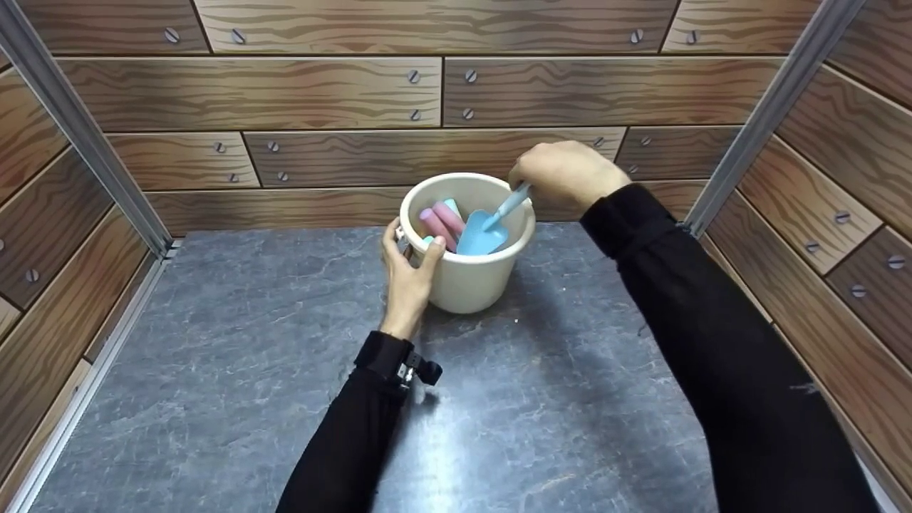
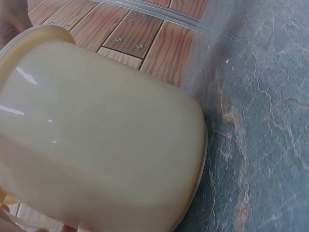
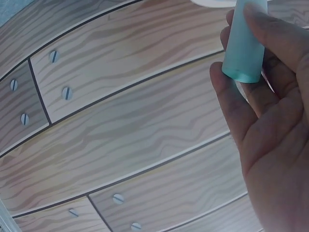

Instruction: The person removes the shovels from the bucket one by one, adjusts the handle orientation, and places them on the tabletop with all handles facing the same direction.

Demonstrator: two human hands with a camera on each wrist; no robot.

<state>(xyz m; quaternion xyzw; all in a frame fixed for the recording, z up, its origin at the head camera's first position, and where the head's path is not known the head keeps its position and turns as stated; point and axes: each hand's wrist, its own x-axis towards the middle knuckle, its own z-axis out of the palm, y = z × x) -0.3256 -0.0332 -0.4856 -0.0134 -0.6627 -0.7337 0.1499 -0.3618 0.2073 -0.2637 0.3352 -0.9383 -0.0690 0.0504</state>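
Observation:
A cream bucket [image 1: 470, 285] stands upright on the grey marbled surface, its wall filling much of the left wrist view [image 2: 106, 125]. My left hand [image 1: 407, 281] grips its left side, thumb at the front of the rim and fingers around the outside. Above the bucket's right rim, my right hand [image 1: 570, 171] holds a light-blue toy shovel [image 1: 481, 231] by its handle, blade pointing down inside the bucket. The right wrist view shows fingers and thumb around the handle [image 3: 246, 50], while the blade is out of that view. Pink cylinders [image 1: 438, 222] lie in the bucket beside the blade.
Wood-plank-patterned panels [image 1: 342, 92] close off the back, with more panels on both sides. Metal posts [image 1: 92, 132] mark the corners. The marbled surface [image 1: 249, 342] extends left, right and in front of the bucket.

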